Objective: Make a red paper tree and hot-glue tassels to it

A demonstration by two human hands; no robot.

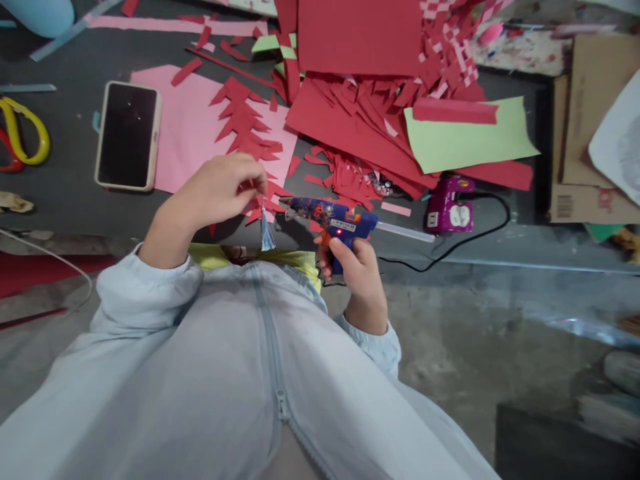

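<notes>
My left hand (225, 187) pinches the top of a small blue tassel (267, 233), which hangs from the fingertips at the table's near edge. In my right hand (353, 267) is a blue glue gun (337, 217), its red light lit and its nozzle pointing left, close to the tassel. A clear glue stick (405, 231) sticks out of the gun's back end. Beyond my left hand, a jagged red paper cutout (245, 120) lies on a pink paper sheet (185, 127). The fingers partly hide the cutout's near end.
A phone (127, 137) and yellow-handled scissors (30, 133) lie at left. Red paper sheets (360, 40) and scraps cover the back middle. At right are a green paper piece (470, 140), a purple box (450, 207) with a black cord, and cardboard (595, 120).
</notes>
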